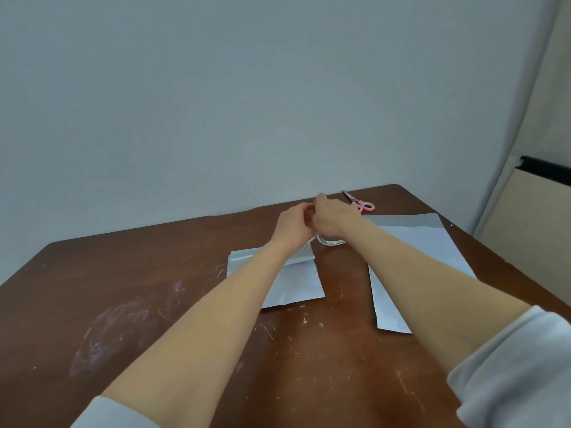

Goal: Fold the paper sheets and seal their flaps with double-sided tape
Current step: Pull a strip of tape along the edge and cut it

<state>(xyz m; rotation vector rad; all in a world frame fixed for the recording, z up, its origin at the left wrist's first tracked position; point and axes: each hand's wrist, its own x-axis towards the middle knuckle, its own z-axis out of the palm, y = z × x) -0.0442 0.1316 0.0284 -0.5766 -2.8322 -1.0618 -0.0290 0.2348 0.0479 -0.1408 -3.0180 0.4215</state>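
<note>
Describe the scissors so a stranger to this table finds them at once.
Start at the brown table and follow its far edge, along the grey wall, towards the right corner. Just beyond the person's right hand lie the scissors. They alone have pink handles; everything near them is pale paper or a tape roll.

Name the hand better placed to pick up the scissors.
Right, probably: the right hand sits just beside the pink scissors; the left hand is farther off, beyond it.
</note>
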